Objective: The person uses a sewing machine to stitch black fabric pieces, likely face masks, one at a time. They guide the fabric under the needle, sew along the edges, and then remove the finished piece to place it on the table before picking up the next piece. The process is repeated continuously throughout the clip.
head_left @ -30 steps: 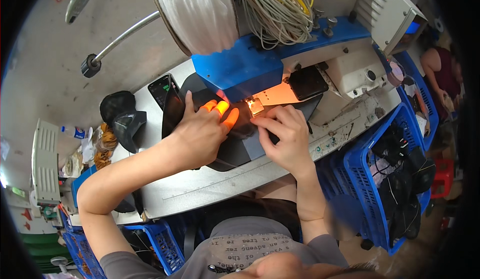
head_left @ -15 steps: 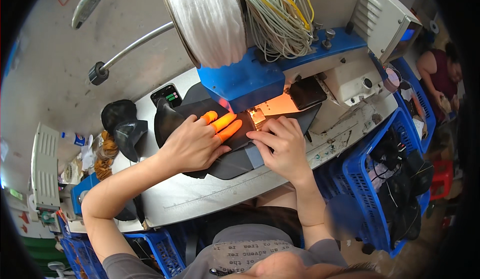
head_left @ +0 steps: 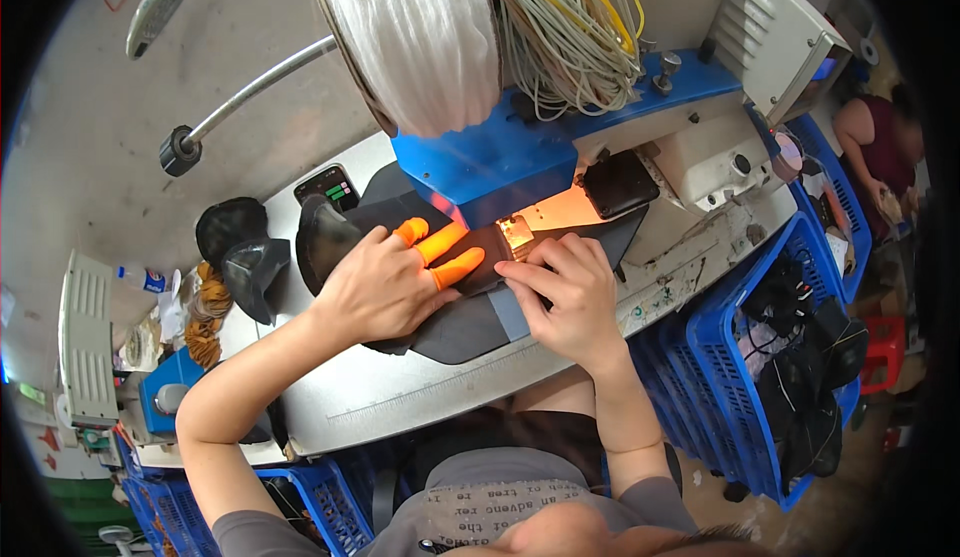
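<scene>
Under the lit blue head of a sewing machine [head_left: 480, 167] lies a black, shell-shaped piece of material [head_left: 465, 332]. My left hand [head_left: 385, 282] rests on it with its fingers stretched out, three of them in orange finger covers. Close to the metal plate [head_left: 517, 234] at the stitching spot, my right hand [head_left: 565, 297] pinches the edge of the black piece between thumb and forefinger. Its other fingers are curled. The needle itself is hidden behind the machine head.
Beside the piece lie a phone [head_left: 327, 189] and two black moulded cups [head_left: 250, 267]. A white thread spool [head_left: 410, 37] and a cable bundle [head_left: 565, 37] sit above. A blue crate [head_left: 715, 367] with black pieces stands at the right. Another person [head_left: 875, 152] sits far right.
Both hands stay nearly in place on the black piece. The view has shifted slightly, and the left fingers sit a little closer to the metal plate.
</scene>
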Motion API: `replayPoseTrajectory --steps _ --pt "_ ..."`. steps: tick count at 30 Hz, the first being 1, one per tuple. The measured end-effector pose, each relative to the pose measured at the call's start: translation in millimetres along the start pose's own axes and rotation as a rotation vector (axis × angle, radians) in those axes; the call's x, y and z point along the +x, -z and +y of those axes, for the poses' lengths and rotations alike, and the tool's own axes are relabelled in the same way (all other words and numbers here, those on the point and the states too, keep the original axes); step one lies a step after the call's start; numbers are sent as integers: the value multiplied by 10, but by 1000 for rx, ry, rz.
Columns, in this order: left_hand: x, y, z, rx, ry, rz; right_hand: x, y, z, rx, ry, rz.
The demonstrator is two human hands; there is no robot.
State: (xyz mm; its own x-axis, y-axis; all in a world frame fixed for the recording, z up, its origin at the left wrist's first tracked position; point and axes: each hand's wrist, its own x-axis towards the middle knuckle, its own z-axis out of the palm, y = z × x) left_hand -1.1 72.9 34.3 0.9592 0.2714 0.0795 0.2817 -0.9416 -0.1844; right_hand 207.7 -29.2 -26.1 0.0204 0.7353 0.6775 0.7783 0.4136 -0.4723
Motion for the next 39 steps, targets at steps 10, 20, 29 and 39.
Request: replayPoseTrajectory --steps 10,20,29,39 --pt "67 25 -63 -8 63 -82 -14 10 8 34 -6 51" --pt "97 -9 -176 -2 78 -53 -102 25 94 122 -19 128" --pt "93 8 99 109 276 -70 -89 9 86 99 -28 134" --pt "240 -158 563 225 554 54 -84 13 71 74 -33 115"
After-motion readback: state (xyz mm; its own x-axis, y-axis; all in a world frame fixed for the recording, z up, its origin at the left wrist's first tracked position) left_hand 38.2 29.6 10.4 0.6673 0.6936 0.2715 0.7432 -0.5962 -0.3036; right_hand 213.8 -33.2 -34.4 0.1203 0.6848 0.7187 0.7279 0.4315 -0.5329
